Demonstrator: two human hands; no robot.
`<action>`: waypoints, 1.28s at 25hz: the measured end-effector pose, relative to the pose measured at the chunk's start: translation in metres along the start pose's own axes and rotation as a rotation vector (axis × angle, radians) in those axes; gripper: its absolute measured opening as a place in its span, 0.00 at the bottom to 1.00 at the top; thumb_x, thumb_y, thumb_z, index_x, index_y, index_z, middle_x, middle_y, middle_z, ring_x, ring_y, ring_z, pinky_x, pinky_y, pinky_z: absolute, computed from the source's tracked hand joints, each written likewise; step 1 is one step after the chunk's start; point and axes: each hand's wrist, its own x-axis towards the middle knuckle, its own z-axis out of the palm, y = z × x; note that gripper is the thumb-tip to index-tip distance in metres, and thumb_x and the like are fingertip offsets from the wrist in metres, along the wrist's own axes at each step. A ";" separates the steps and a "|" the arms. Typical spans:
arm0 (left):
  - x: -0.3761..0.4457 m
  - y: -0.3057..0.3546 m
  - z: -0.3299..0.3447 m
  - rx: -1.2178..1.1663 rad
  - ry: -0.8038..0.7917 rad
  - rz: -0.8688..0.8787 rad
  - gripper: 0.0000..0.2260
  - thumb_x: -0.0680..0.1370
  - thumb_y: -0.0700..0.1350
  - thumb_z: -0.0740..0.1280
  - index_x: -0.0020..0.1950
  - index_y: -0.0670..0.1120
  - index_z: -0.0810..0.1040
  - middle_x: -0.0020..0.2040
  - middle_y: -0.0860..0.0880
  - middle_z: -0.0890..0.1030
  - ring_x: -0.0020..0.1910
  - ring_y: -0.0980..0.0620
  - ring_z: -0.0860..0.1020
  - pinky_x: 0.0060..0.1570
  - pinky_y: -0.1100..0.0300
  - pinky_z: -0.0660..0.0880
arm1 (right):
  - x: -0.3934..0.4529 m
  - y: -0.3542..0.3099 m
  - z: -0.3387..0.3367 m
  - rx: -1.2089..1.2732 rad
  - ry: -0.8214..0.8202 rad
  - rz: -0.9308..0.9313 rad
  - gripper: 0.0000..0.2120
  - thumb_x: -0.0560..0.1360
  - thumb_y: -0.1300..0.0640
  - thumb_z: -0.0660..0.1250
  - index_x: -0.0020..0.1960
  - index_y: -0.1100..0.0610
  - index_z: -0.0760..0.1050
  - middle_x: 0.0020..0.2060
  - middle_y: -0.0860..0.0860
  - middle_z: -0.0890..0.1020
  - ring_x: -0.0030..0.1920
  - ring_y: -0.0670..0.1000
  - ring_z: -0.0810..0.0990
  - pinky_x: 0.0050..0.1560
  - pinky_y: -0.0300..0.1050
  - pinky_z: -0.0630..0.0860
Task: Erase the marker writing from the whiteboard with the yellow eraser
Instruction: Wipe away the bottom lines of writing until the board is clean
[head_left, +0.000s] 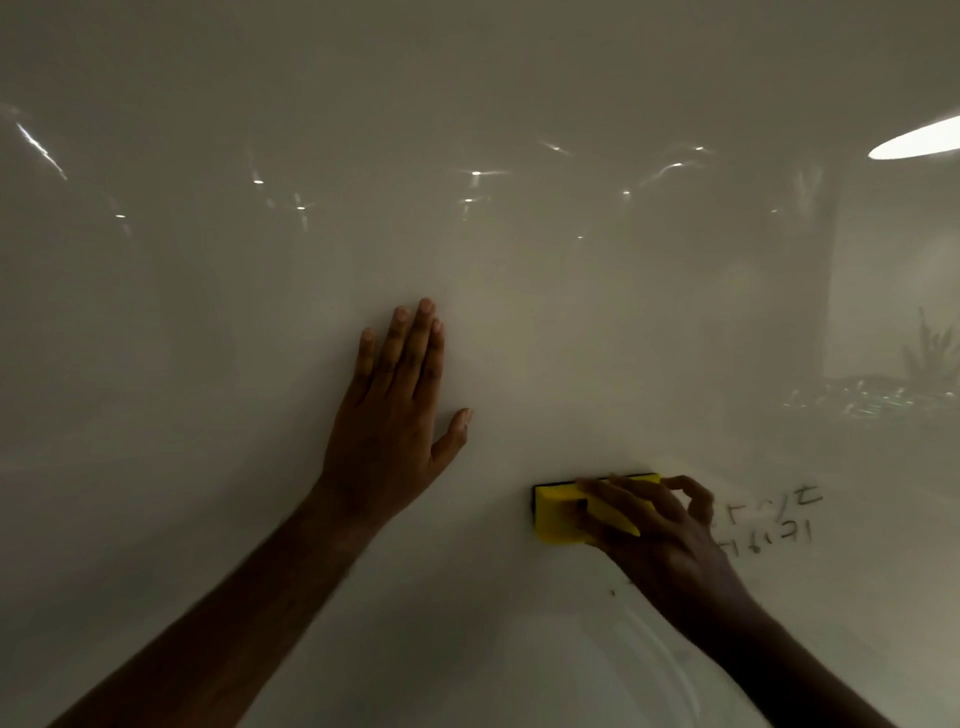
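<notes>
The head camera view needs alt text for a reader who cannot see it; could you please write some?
A person's right hand presses a yellow eraser against a glossy whiteboard, just left of faint dark marker writing that remains. The left hand lies flat on the board, fingers up, higher and to the left.

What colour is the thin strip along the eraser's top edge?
Black, on the yellow eraser, seen from the head camera.
</notes>
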 end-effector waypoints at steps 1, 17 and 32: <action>0.001 0.002 0.000 -0.006 -0.002 -0.001 0.38 0.85 0.58 0.60 0.87 0.34 0.56 0.88 0.36 0.55 0.88 0.37 0.53 0.86 0.39 0.48 | -0.006 -0.009 0.008 0.013 -0.001 -0.037 0.23 0.79 0.53 0.73 0.73 0.43 0.78 0.76 0.46 0.76 0.70 0.54 0.77 0.63 0.64 0.68; 0.009 0.030 0.002 -0.005 -0.048 -0.009 0.41 0.84 0.59 0.61 0.86 0.32 0.55 0.87 0.33 0.53 0.88 0.35 0.52 0.87 0.40 0.45 | 0.014 0.014 -0.006 0.005 0.065 0.062 0.16 0.82 0.51 0.70 0.68 0.43 0.81 0.75 0.47 0.76 0.69 0.58 0.77 0.63 0.64 0.67; 0.013 0.045 0.004 -0.026 -0.044 0.004 0.40 0.84 0.59 0.61 0.86 0.32 0.56 0.87 0.32 0.54 0.87 0.34 0.52 0.87 0.40 0.46 | -0.013 0.055 -0.016 -0.012 0.067 0.198 0.13 0.84 0.46 0.65 0.65 0.43 0.83 0.75 0.45 0.76 0.71 0.56 0.76 0.65 0.61 0.65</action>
